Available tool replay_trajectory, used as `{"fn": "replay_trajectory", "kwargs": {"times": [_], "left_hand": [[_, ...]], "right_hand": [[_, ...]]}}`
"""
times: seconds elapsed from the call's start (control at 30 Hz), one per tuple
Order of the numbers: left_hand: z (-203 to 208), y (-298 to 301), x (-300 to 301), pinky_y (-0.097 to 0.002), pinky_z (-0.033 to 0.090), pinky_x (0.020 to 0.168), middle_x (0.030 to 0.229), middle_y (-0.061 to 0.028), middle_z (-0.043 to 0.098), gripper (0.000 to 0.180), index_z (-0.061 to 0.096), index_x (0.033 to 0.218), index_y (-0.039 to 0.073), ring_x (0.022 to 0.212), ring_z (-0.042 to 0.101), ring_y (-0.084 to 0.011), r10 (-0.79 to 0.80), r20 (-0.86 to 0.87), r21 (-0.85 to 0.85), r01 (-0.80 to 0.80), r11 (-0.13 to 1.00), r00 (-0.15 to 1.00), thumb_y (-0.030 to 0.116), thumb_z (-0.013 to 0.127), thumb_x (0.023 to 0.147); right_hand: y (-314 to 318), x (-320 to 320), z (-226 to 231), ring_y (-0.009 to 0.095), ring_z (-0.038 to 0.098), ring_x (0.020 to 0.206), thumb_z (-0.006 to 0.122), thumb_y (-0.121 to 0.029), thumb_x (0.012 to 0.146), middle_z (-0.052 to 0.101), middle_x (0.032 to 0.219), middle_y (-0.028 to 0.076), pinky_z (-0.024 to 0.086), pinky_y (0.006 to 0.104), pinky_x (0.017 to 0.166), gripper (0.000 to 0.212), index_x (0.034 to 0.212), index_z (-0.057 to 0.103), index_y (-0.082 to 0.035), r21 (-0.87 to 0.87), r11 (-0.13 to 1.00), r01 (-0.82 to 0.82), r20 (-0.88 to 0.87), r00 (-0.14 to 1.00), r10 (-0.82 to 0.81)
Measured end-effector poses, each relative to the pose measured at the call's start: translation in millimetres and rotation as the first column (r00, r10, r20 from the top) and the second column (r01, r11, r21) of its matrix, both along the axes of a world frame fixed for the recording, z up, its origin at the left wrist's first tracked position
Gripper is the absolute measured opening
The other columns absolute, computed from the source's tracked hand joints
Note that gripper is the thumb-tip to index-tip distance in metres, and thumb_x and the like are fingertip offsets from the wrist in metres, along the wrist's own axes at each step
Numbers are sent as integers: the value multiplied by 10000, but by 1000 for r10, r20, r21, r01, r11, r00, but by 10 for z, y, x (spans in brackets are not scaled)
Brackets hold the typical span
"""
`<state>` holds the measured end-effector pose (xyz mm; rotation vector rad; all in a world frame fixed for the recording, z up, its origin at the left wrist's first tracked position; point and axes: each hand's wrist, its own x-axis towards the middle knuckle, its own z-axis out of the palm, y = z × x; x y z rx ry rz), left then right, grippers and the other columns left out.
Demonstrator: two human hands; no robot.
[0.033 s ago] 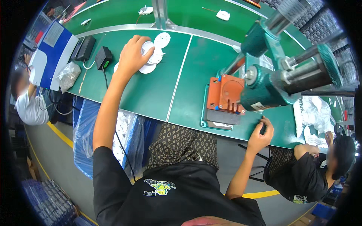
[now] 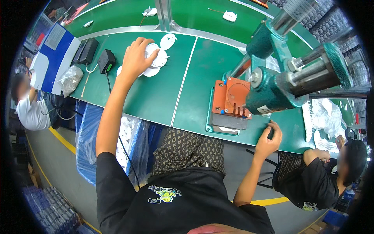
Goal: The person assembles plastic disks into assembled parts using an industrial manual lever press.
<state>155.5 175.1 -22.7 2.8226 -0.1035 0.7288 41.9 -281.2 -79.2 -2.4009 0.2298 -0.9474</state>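
My left hand (image 2: pixel 136 57) reaches over a small pile of white round plastic parts at the table's far left. Its fingers and thumb are closed about one white round part (image 2: pixel 151 48); the palm side is hidden. Another white disc (image 2: pixel 168 41) with a small tab lies just beyond, and more discs (image 2: pixel 152 71) show under the hand. At the right, my right hand (image 2: pixel 269 142) is wrapped round a black handle (image 2: pixel 270 133) near the table's front edge. Left of that hand stands a green hand press (image 2: pixel 269 91), with an orange fixture (image 2: pixel 237 95) on its base.
Left on the green table (image 2: pixel 156 99) are a black power adapter (image 2: pixel 106 61), a bag of small parts (image 2: pixel 71 80) and a blue-white machine (image 2: pixel 54 58). A blue-lined bin (image 2: pixel 87 144) stands below. A co-worker (image 2: pixel 327 171) sits at right, beside clear plastic bags (image 2: pixel 325 117). Another person (image 2: pixel 33 105) is far left.
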Motion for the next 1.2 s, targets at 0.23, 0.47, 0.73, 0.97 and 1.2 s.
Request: {"fn": "replay_trajectory", "kwargs": {"times": [0.23, 0.47, 0.73, 0.97, 1.2], "left_hand": [[-14, 28, -88, -466, 332, 1078, 1364, -167, 510, 526, 549, 1299, 73, 1263, 471, -360, -14, 173, -28, 19, 999, 985, 355, 665, 870], [-77, -47, -813, -569, 129, 1155, 1520, -165, 312, 665, 445, 1413, 108, 1423, 255, -369, 74, 92, 167, -89, 982, 993, 392, 676, 857], [-213, -213, -1122, -610, 112, 1142, 1536, -153, 306, 716, 432, 1441, 148, 1426, 250, -378, 9, 44, 160, -16, 987, 999, 465, 668, 845], [-364, -371, -664, -609, 125, 1145, 1536, -155, 316, 678, 437, 1438, 140, 1425, 258, -371, 10, 38, 111, -15, 994, 999, 527, 584, 900], [57, 88, -1363, -477, 185, 1174, 1531, -157, 332, 600, 479, 1414, 117, 1444, 252, -332, -4, 157, -42, 10, 999, 988, 376, 630, 894]], "right_hand": [[-16, -22, -15, 299, 616, 1043, 574, -37, 826, 695, 1033, 85, 443, 415, 930, 85, 877, 641, -31, -38, 999, -13, 1, 1000, 13], [7, -6, -13, 279, 617, 1027, 577, -28, 855, 690, 1060, 100, 446, 389, 934, 93, 924, 639, -23, -29, 999, -21, -27, 999, 20], [-33, 4, -37, 286, 614, 992, 581, -33, 847, 685, 1013, 104, 446, 396, 915, 93, 911, 646, -15, 12, 1000, 23, -17, 1000, -23], [-104, 6, -122, 297, 615, 906, 589, -66, 865, 665, 950, 131, 460, 388, 862, 134, 948, 647, 22, -5, 1000, -5, -12, 1000, 5], [-114, -18, -95, 297, 634, 951, 558, -49, 893, 683, 1015, 168, 463, 385, 898, 151, 966, 632, 59, 25, 999, -20, -49, 999, 21]]}}
